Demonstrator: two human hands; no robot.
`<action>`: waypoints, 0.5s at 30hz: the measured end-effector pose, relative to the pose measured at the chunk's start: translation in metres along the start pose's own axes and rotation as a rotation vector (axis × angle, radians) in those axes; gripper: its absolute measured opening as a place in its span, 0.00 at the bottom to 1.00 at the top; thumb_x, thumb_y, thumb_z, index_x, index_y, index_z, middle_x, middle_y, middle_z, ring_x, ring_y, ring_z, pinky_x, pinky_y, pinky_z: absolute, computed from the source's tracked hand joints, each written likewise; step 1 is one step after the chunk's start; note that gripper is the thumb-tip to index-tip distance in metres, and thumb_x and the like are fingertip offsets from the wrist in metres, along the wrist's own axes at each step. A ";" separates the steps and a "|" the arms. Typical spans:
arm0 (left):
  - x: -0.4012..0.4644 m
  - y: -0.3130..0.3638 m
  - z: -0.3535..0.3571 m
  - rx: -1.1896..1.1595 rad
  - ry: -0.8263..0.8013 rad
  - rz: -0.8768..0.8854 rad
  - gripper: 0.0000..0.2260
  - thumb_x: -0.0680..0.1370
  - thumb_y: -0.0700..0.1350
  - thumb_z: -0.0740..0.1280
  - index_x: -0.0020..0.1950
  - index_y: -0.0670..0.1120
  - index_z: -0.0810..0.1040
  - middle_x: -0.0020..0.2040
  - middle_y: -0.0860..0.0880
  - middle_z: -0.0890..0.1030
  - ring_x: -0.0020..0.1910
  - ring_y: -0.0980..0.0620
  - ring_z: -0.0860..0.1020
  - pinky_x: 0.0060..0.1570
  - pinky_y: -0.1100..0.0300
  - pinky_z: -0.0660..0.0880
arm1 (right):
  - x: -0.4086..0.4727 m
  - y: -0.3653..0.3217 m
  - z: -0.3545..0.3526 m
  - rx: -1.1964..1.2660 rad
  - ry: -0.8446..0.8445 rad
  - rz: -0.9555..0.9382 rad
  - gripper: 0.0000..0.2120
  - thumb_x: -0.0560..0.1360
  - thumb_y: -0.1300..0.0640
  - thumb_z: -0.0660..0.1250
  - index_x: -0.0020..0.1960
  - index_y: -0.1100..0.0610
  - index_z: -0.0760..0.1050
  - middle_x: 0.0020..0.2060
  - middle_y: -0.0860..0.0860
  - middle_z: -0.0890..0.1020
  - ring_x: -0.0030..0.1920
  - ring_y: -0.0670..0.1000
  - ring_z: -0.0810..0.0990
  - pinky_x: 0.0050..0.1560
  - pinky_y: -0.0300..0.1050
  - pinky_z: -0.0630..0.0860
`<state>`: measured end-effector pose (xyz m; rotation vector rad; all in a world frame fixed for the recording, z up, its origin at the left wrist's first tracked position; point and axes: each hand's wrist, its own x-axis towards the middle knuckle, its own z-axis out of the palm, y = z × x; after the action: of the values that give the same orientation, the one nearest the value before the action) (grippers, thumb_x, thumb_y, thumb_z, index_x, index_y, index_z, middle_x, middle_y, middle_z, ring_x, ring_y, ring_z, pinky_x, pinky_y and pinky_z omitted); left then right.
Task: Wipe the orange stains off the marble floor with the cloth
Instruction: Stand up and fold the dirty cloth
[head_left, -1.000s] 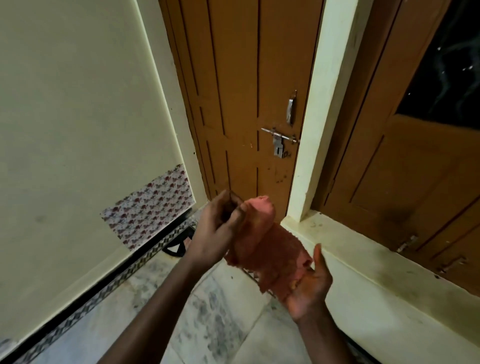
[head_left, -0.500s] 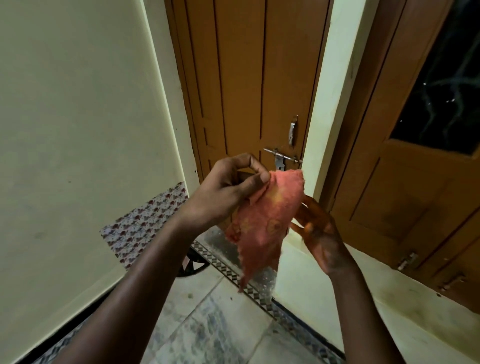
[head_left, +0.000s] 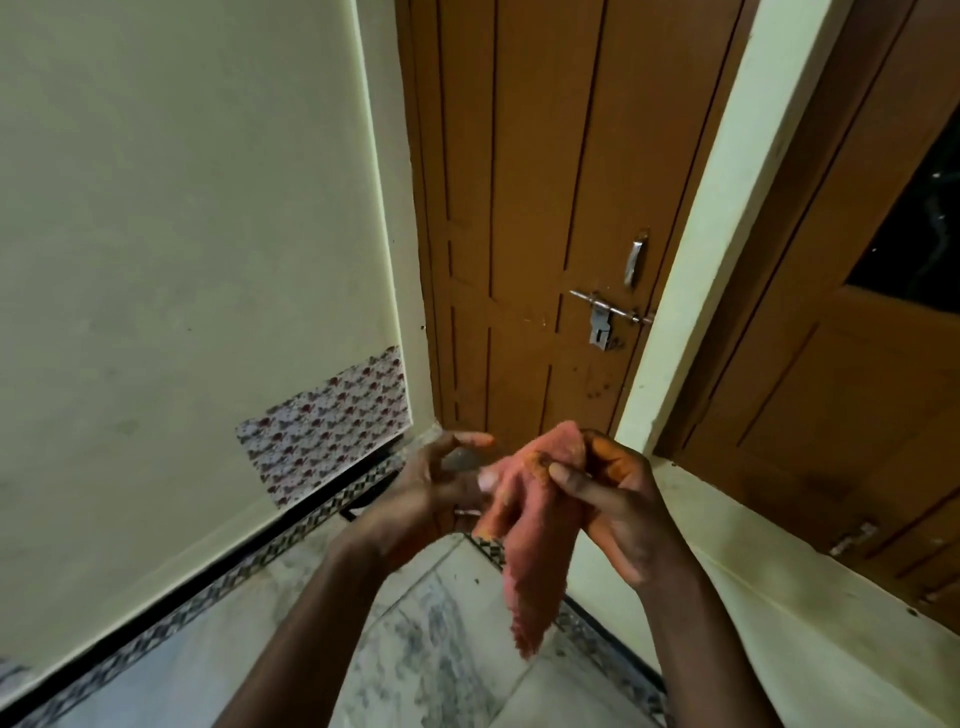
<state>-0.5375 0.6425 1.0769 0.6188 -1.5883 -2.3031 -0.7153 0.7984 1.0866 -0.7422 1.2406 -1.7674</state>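
Observation:
A pink-orange cloth hangs in front of me above the marble floor. My right hand grips its bunched top, with the fingers curled over it and tinted orange. My left hand is at the cloth's left edge. Its thumb presses on the fabric and its index finger is raised clear. The other left fingers are partly hidden by the cloth. An orange smear shows on the cloth near the top. No orange stain shows on the visible strip of floor.
A brown wooden door with a metal latch stands straight ahead, and a second door is at the right behind a cream ledge. A cream wall with a patterned patch stands at the left.
The cloth has passed from my left hand's grip into my right hand. Both hands have dropped lower in view, and the cloth hangs down more narrowly.

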 end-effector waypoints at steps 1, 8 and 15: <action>-0.006 -0.010 -0.004 0.001 -0.003 0.011 0.34 0.71 0.39 0.80 0.74 0.48 0.72 0.53 0.37 0.84 0.51 0.39 0.85 0.50 0.47 0.82 | -0.001 0.003 0.001 0.004 0.014 0.003 0.16 0.73 0.64 0.72 0.60 0.67 0.80 0.53 0.62 0.86 0.57 0.60 0.85 0.61 0.56 0.82; -0.017 -0.042 -0.015 -0.022 0.140 0.141 0.23 0.73 0.34 0.79 0.65 0.46 0.78 0.47 0.37 0.84 0.48 0.40 0.83 0.50 0.49 0.81 | 0.001 0.011 0.002 -0.056 0.058 0.045 0.27 0.67 0.51 0.83 0.56 0.69 0.81 0.51 0.60 0.85 0.54 0.55 0.85 0.55 0.50 0.84; -0.016 -0.053 -0.024 -0.136 0.231 0.115 0.09 0.77 0.30 0.70 0.47 0.41 0.87 0.44 0.41 0.84 0.45 0.47 0.81 0.50 0.54 0.76 | 0.001 0.017 0.008 -0.074 0.006 0.081 0.19 0.69 0.62 0.75 0.61 0.60 0.84 0.55 0.60 0.87 0.57 0.56 0.86 0.55 0.48 0.85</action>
<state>-0.5109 0.6488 1.0232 0.7114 -1.3157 -2.1462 -0.7041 0.7906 1.0737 -0.7195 1.3282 -1.6669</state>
